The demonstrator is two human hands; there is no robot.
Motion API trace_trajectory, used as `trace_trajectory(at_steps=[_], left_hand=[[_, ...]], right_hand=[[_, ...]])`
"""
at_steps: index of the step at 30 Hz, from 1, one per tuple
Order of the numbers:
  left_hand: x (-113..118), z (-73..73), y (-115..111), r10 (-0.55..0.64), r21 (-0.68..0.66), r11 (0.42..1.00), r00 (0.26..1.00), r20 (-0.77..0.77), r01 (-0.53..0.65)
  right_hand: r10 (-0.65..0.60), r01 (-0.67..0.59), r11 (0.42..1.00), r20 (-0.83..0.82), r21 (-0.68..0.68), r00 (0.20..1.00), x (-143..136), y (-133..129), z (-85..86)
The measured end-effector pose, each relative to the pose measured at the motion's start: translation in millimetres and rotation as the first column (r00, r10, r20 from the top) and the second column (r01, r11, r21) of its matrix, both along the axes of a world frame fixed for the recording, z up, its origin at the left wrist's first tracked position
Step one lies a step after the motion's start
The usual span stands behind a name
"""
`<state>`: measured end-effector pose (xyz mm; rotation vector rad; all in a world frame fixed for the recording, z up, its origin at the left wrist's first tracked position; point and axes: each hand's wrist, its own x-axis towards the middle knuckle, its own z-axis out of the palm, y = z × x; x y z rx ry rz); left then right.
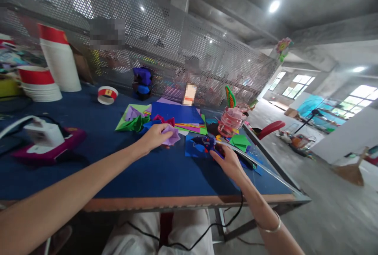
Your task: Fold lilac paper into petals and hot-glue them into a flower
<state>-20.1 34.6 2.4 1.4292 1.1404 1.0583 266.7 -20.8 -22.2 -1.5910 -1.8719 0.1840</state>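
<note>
My left hand (154,136) pinches a purple folded paper piece (172,136) just above the table. To the right, my right hand (230,161) curls round a dark blue glue gun (209,142), whose far side is partly hidden among dark things; a black cord runs down over the table edge below this hand. Blue paper (191,148) lies under the tool. Close behind my left hand are a green folded paper piece (137,123), another purple one (134,113) and red folded paper (165,120). Behind these is a stack of coloured sheets topped by a blue sheet (177,112).
Stacked paper cups (60,62) and a purple power strip (67,141) with a white plug stand at left. A paper cup ring (108,95) lies farther back. A pink transparent jar (228,122) and green paper (240,142) sit at right. A perforated metal screen (165,38) borders the back.
</note>
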Motion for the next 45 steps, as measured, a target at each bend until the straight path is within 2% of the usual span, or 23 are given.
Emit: trace_trajectory(at_steps=[4,8,12,15,18,22,25,28,37,45], left_hand=[[-0.6,2.0,-0.3,0.005,0.004,1.0,1.0,-0.03,-0.005],[-0.5,0.5,1.2,0.003,0.006,1.0,0.998,-0.057,-0.002],[-0.9,-3.0,3.4,0.013,0.035,0.999,0.998,-0.061,-0.011],[-2.3,-4.3,5.1,0.018,0.054,0.998,0.998,-0.061,-0.015],[-4.3,-4.1,6.8,0.015,0.058,0.998,0.998,-0.067,-0.011],[-6.2,-5.2,9.3,0.018,0.059,0.998,0.996,-0.085,-0.013],[-7.1,-7.6,11.0,0.02,0.116,0.993,0.987,-0.159,-0.002],[-8.1,-9.4,11.5,0.034,0.191,0.981,0.968,-0.248,0.015],[-5.5,-7.5,5.8,0.114,0.336,0.941,0.911,-0.397,0.029],[-4.3,-7.2,4.9,0.141,0.365,0.93,0.875,-0.463,0.044]], right_hand=[[0.003,0.003,0.993,0.054,-0.114,0.999,-12.1,25.7,4.1],[-0.001,0.014,0.991,0.099,-0.129,0.995,-19.0,30.7,3.5],[0.14,-0.135,0.988,0.072,-0.076,0.988,-22.7,33.5,10.8],[0.255,-0.256,0.967,-0.026,-0.018,0.966,-26.7,38.9,20.3],[0.304,-0.301,0.953,-0.104,0.037,0.947,-32.4,40.2,23.3],[0.312,-0.313,0.935,0.037,0.166,0.949,-38.2,31.7,15.1],[0.361,-0.386,0.895,0.143,0.226,0.922,-40.2,25.4,8.9],[0.407,-0.448,0.865,0.206,0.227,0.89,-41.6,23.4,6.9],[0.463,-0.504,0.846,0.231,0.174,0.856,-46.9,20.5,6.9],[0.442,-0.495,0.853,0.276,0.167,0.854,-47.2,21.6,5.1]])
